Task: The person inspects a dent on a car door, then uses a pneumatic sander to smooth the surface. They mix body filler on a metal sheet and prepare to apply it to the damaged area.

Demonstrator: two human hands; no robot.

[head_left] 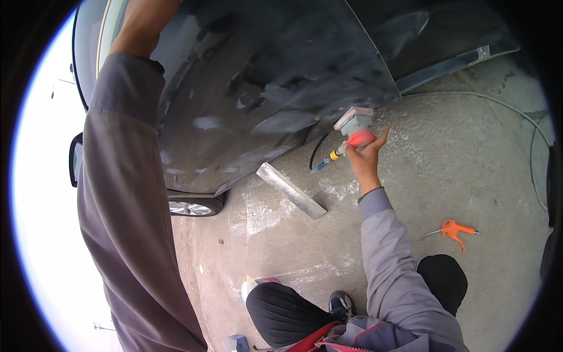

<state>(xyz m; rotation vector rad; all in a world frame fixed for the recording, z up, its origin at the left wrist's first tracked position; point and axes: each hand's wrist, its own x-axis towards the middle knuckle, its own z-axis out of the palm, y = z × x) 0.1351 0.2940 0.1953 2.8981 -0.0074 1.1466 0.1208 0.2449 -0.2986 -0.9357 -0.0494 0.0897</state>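
Gray sleeve (126, 176) spans frame left to my left hand (143, 26) (grip unseen, I can't tell); right of centre, my right hand (366, 161) clasps the sander (355, 124), whose edge, if tilted, could gouge the door (252, 88).

The sander (355, 125) was coral red and pale grey, its hose fitting (334, 155) yellow and blue. Pale smudges mottled the black car panel (258, 76); the blow gun (453, 229) was bright orange, the grey-beige floor (487, 170) streaked white.

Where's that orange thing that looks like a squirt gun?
In the head view, the orange blow gun lies on the concrete floor at the right, beside the person's right sleeve.
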